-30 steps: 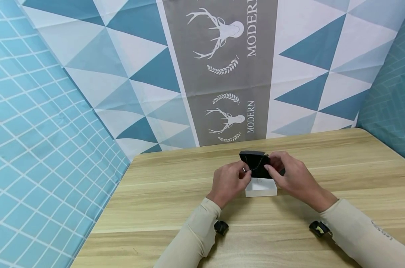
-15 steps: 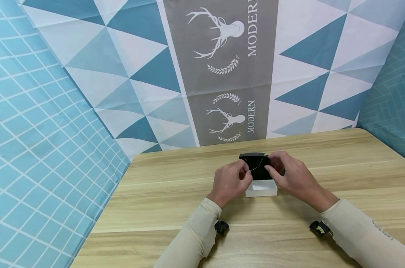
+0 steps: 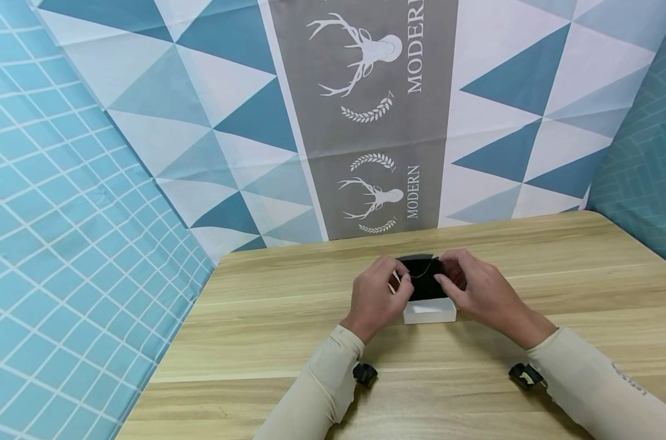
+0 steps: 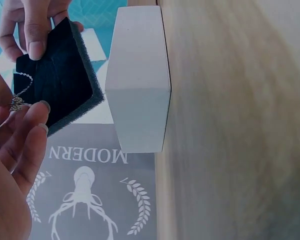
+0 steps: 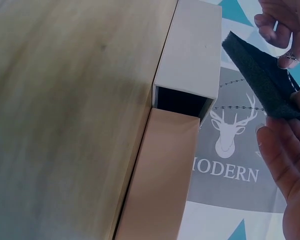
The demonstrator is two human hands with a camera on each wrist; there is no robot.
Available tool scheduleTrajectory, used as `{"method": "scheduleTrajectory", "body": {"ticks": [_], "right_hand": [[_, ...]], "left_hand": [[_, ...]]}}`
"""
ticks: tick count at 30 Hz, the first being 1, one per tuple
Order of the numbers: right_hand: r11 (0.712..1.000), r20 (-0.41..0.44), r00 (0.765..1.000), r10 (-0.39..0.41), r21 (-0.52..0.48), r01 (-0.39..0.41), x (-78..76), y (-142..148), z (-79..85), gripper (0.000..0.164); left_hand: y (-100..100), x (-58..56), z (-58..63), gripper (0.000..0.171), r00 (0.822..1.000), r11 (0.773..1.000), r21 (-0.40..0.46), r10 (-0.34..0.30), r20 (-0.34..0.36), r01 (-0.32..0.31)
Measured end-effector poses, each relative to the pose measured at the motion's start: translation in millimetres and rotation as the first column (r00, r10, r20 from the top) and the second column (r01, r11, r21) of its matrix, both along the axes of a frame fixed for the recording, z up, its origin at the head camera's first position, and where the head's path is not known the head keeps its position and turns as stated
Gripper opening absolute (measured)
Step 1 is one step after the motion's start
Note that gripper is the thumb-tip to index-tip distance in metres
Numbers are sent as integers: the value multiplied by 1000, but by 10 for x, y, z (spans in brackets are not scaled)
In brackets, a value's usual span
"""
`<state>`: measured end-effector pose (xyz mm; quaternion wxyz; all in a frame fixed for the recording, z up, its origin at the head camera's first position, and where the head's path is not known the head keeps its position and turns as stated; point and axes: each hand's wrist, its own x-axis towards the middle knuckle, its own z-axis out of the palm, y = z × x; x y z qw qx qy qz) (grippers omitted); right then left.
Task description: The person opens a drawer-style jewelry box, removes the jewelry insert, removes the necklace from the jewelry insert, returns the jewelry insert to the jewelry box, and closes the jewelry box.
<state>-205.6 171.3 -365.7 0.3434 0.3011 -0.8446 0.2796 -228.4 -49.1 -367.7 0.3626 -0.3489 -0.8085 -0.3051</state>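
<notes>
Since the prev. frame, our L hand point(image 3: 377, 294) has shifted up a bit and the black pad point(image 3: 426, 289) has tipped, lower edge now lower; R hand point(image 3: 478, 287) and white box point(image 3: 429, 312) abt. the same. L hand pinches one part of the silver chain point(image 4: 17, 102), which arcs across the pad to its upper R; L is nearer that part. R hand grips the pad's R side. Pad's long axis runs L–R btwn. both hands, just above the box. Box's R end gapes, dark, contents unclear; a tan piece point(image 5: 157, 175) adjoins it, poss. its drawer.
</notes>
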Motion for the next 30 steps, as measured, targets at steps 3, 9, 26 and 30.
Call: {"method": "scheduleTrajectory", "body": {"ticks": [3,9,26,30], "right_hand": [[1000,10,1000,2,7,-2,7,-4,7,41],[1000,31,999,16,26,-17,12,-8,17,40],[1000,35,999,-2,28,1,16,-7,1,40],[1000,30,1000,-4,31,3,15,-6,6,40]], "left_hand": [[1,2,6,6,1000,1000,15,-16,25,16],[1,12,9,4,998,1000,4,-30,62,30],[30,62,23,5,967,988,87,-144,211,128],[31,58,22,5,966,987,111,-137,217,115]]}}
